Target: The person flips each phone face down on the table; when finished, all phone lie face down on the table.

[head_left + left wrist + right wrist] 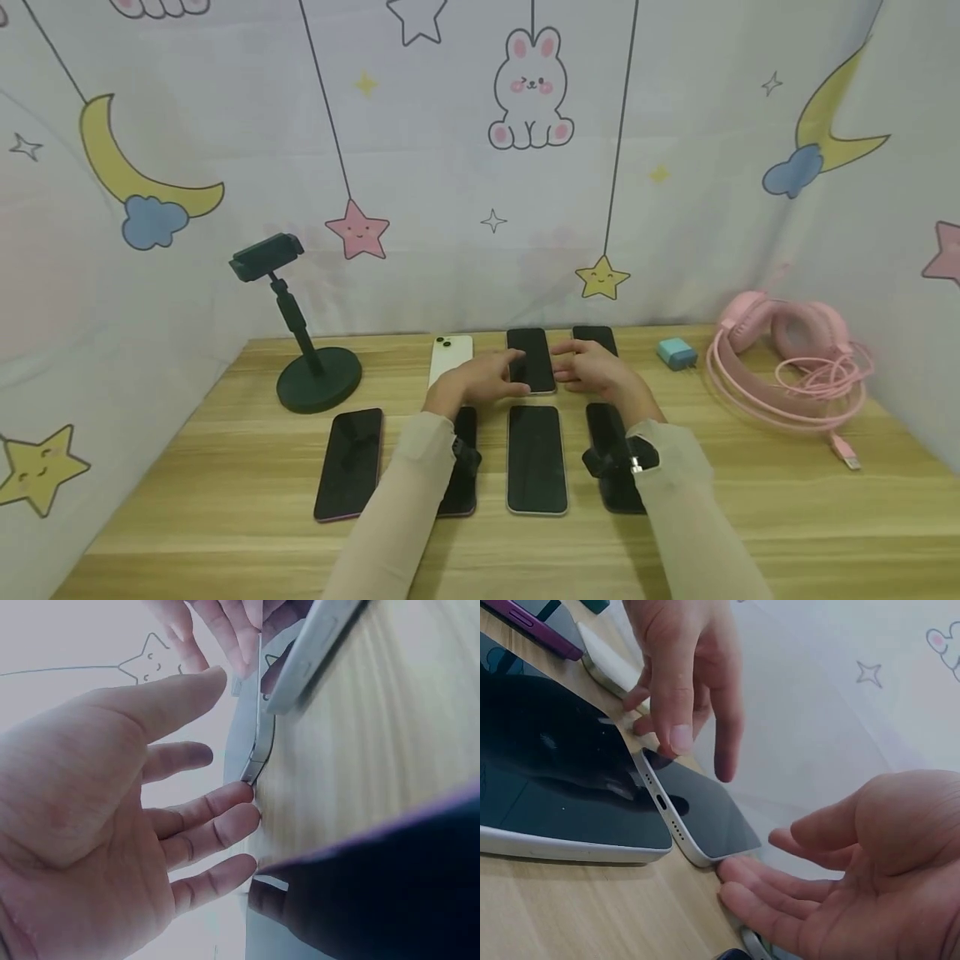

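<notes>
Two rows of smartphones lie on the wooden table. My left hand (pixel 480 379) is at the left side of the middle back-row phone (pixel 534 371), whose dark screen faces up. At that phone's right side is my right hand (pixel 600 372), its fingertips close to the edge in the right wrist view. Both hands have loosely extended fingers, with no phone gripped. A white phone (pixel 450 354), back side up, lies left of it, partly behind my left hand. Another dark-screened phone (pixel 595 335) lies behind my right hand. Nearer me is a silver-edged phone (pixel 537 458).
At the front left lies a purple-edged phone (pixel 349 462); my forearms partly cover two others. A dark green phone stand (pixel 318 379) is at the back left. On the right are a blue charger plug (pixel 677 353) and pink headphones (pixel 810 333) with coiled cable. A patterned curtain (pixel 450 167) hangs behind.
</notes>
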A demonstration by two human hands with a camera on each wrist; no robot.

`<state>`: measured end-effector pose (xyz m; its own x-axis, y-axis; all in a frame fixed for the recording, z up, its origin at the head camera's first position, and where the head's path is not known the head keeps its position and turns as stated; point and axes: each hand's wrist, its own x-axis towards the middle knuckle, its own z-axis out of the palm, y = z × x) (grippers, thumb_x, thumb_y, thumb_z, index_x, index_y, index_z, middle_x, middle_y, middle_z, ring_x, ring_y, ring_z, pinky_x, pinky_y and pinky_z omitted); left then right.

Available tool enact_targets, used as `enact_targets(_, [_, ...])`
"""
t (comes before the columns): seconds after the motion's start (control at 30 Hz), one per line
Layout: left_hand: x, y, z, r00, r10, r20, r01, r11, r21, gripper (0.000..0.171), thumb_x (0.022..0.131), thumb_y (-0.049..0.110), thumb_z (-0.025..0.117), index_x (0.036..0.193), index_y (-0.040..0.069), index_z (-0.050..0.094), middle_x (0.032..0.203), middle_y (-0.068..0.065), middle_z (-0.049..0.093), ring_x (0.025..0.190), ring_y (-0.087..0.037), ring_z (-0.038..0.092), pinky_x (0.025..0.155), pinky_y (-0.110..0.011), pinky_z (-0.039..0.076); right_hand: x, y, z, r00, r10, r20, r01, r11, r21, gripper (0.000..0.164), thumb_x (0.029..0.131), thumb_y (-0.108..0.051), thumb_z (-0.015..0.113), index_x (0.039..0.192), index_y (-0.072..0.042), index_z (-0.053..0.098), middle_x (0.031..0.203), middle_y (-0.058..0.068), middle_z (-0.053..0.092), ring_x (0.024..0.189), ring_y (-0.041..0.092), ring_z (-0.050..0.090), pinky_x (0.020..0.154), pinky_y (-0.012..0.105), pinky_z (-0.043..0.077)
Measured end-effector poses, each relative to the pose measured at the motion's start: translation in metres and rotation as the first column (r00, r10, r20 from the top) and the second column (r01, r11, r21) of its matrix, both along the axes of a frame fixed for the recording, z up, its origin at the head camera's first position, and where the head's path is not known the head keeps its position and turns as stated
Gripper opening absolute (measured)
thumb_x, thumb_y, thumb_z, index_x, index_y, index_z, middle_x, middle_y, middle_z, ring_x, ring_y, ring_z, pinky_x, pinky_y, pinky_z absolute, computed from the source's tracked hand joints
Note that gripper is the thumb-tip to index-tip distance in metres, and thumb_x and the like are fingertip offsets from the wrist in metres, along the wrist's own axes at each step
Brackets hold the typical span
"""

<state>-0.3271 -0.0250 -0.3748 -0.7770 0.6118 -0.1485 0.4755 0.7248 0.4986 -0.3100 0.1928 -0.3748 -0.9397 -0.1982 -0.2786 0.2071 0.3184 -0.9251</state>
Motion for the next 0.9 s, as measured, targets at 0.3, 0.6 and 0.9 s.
enact_targets(0.3, [0.003,0.005,0.0,0.999,0.016,-0.043,-0.019,0.998,-0.067,0.072,0.1,0.037,0.062,0.158,0.011,0.03,0.153,-0.02,0.037,0.133,-0.032,0.046,0.108,-0.046,0.039,-0.004,-0.004,-0.003,1.0,-0.022,0.005,0.022,1.0,0.005,0.045,0.104,-0.004,0.041,0.148,0.004,0.039,0.13,0.026,0.054,0.105,0.025,0.06,0.086,0.034,0.052])
enact_targets(0.6, [0.001,0.009,0.002,0.997,0.03,-0.07,-0.037,0.994,-0.099,0.072,0.099,0.039,0.063,0.157,0.011,0.031,0.156,-0.021,0.034,0.142,-0.034,0.036,0.112,-0.047,0.035,-0.004,-0.011,0.0,1.0,-0.021,-0.012,0.022,0.999,0.044,0.05,0.104,-0.005,0.039,0.153,0.001,0.031,0.127,0.024,0.053,0.099,0.023,0.057,0.08,0.032,0.049])
enact_targets(0.9, [0.004,0.011,0.004,0.996,0.034,-0.079,-0.044,0.991,-0.123,0.072,0.097,0.039,0.066,0.156,0.011,0.035,0.155,-0.02,0.037,0.142,-0.033,0.038,0.112,-0.046,0.035,-0.003,-0.014,0.001,0.998,-0.061,0.008,0.061,0.998,0.02,0.055,0.104,-0.004,0.04,0.156,-0.001,0.024,0.132,0.026,0.05,0.092,0.02,0.056,0.077,0.03,0.049])
